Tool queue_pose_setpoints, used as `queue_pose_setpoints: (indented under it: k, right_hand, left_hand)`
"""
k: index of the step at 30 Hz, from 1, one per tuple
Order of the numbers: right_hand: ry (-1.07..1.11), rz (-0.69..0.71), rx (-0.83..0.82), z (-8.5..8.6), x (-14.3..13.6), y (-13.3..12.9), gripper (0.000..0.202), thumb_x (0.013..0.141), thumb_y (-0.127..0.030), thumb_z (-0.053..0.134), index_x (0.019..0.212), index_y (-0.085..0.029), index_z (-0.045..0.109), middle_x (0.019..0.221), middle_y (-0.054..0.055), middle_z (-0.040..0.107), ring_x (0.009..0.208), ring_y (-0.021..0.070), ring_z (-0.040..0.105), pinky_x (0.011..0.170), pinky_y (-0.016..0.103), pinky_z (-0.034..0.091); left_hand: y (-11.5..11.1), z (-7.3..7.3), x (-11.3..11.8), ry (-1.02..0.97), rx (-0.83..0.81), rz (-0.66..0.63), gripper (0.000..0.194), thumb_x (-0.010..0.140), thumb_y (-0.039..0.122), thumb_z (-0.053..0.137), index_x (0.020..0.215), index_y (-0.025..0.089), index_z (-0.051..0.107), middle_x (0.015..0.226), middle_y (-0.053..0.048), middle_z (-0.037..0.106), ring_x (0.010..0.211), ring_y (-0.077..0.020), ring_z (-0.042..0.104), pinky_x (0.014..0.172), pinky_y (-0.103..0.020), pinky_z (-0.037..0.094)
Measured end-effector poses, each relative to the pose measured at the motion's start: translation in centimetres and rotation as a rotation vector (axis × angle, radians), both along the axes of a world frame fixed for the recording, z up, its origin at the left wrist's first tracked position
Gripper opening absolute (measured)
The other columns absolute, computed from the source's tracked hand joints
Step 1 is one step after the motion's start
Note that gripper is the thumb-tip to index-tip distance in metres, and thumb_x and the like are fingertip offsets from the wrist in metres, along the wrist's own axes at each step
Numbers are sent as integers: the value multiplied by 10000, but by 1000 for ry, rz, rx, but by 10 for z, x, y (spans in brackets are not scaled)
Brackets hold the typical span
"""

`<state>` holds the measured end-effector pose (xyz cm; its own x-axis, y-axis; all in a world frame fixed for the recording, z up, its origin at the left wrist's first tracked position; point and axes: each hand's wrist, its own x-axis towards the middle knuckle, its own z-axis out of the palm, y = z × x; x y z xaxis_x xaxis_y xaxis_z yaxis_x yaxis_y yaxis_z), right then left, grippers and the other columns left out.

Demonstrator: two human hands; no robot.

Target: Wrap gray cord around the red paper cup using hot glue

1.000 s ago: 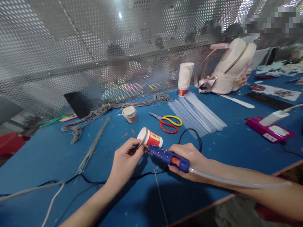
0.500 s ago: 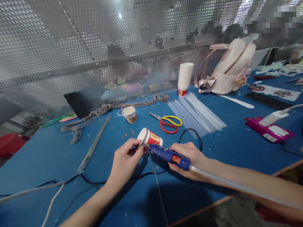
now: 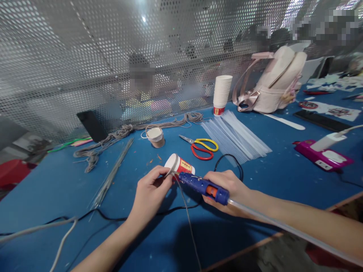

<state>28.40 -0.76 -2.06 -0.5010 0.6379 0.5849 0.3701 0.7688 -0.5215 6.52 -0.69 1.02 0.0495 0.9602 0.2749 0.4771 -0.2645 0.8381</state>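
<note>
A red and white paper cup (image 3: 185, 166) lies on its side, with grey cord wound round it near one end. My left hand (image 3: 153, 189) pinches the cup's edge and the cord there. From that spot the loose cord (image 3: 188, 219) trails down toward the table's front edge. My right hand (image 3: 224, 189) is wrapped round a blue hot glue gun (image 3: 198, 184), whose nozzle points at the cord beside my left fingertips. Whether the nozzle touches the cord I cannot tell. A long clear glue stick (image 3: 263, 215) sticks out of the gun's back.
Behind the cup are scissors (image 3: 202, 146), a small cord-wrapped cup (image 3: 155, 137) and clear glue sticks (image 3: 235, 138). Stacked paper cups (image 3: 222, 94), a backpack (image 3: 279, 81) and grey cord bundles (image 3: 121, 132) stand along the mesh. A black cable (image 3: 119, 218) crosses in front; a purple power strip (image 3: 323, 155) lies right.
The glue gun and my right hand have shifted very slightly to the right. My left hand and the cup look the same.
</note>
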Motion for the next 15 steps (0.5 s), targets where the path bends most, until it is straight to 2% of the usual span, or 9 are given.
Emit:
queue_pose_setpoints:
  k: [5, 11, 15]
  right_hand:
    - [-32, -32, -7, 11, 4, 0, 96, 829, -265, 518, 795, -175, 523, 617, 0, 570, 499, 109, 488, 490, 223, 358]
    - [-23, 1, 7, 9, 3, -1, 104, 824, -277, 531, 790, -180, 514, 597, -10, 554, 477, 102, 469, 466, 213, 338]
    - [13, -34, -5, 8, 3, 2, 91, 822, -257, 522, 777, -178, 524, 606, -7, 559, 482, 100, 472, 477, 212, 353]
  left_hand:
    - [0, -2, -2, 8, -1, -7, 148, 784, 280, 586, 749, 172, 680, 719, -12, 649, 651, -134, 563, 598, -224, 441]
    - [-1, 0, -2, -5, 18, -18, 143, 777, 264, 585, 780, 177, 698, 748, -14, 668, 672, -141, 587, 618, -229, 459]
    - [-1, 0, -2, -4, 30, -23, 149, 777, 258, 584, 796, 175, 706, 748, -16, 669, 679, -144, 596, 634, -237, 468]
